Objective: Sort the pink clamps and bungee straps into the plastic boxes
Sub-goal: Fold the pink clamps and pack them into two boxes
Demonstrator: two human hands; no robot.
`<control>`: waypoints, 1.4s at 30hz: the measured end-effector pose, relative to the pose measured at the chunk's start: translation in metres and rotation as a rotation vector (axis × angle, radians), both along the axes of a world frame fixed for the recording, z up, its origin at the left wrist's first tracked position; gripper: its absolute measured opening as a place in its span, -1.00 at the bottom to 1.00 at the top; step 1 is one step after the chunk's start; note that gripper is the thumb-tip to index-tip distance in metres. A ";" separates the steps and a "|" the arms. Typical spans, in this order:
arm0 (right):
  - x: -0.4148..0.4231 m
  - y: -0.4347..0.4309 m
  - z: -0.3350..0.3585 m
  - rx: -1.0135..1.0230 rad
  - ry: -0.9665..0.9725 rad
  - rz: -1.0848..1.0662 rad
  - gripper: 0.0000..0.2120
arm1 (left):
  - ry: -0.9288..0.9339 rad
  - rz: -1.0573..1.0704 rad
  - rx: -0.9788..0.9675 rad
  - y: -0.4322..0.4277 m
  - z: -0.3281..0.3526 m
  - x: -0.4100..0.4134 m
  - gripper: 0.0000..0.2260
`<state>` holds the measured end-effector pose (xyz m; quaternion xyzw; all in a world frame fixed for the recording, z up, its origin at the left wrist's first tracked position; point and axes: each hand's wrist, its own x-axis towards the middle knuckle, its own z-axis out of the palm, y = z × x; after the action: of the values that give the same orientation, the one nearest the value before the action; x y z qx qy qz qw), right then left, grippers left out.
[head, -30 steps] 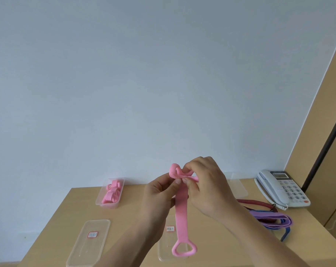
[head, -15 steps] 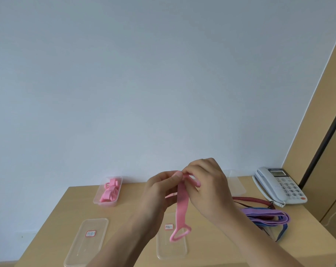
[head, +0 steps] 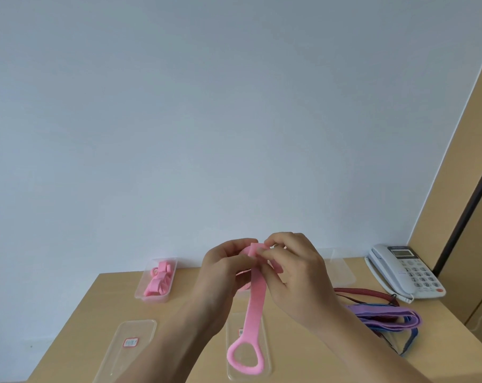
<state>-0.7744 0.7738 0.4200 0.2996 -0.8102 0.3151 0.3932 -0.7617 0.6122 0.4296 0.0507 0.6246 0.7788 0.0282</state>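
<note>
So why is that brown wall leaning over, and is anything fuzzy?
Head view: the wide-angle lens tilts the brown panel at the right edge; the light is soft, without glare; the lid label is too blurry to read; the pink strap looks slightly soft.

Above a wooden table (head: 195,366), the left hand (head: 223,268) and right hand (head: 295,275) pinch the folded top of a pink strap (head: 257,305), whose looped end hangs over a clear lid (head: 248,374). A clear box (head: 157,280) at the back left holds pink pieces. Purple and red straps (head: 386,317) lie right, near a white telephone (head: 402,269).
</note>
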 end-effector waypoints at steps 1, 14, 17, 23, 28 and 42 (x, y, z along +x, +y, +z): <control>0.000 -0.001 0.002 -0.004 -0.004 0.017 -0.77 | -0.003 0.013 -0.004 -0.001 0.000 -0.001 -0.67; -0.015 0.001 0.018 -0.012 -0.317 -0.017 -0.78 | 0.045 0.154 -0.223 0.006 -0.006 -0.013 -0.72; -0.018 0.002 0.020 0.082 -0.374 0.022 -0.84 | 0.049 0.135 -0.236 0.005 -0.009 -0.016 -0.68; -0.019 0.006 0.012 0.037 -0.347 -0.006 -0.89 | -0.054 0.157 -0.135 0.010 -0.013 -0.017 -0.45; -0.019 0.004 0.010 -0.023 -0.234 -0.012 -0.86 | -0.144 0.132 -0.106 0.009 -0.020 -0.013 -0.65; -0.015 0.004 0.004 -0.017 -0.011 -0.090 -0.75 | -0.066 0.097 -0.123 0.016 -0.015 0.000 -0.84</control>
<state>-0.7890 0.7780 0.4244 0.2577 -0.8224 0.3054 0.4049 -0.7621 0.6285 0.4143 -0.0071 0.6716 0.7408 0.0141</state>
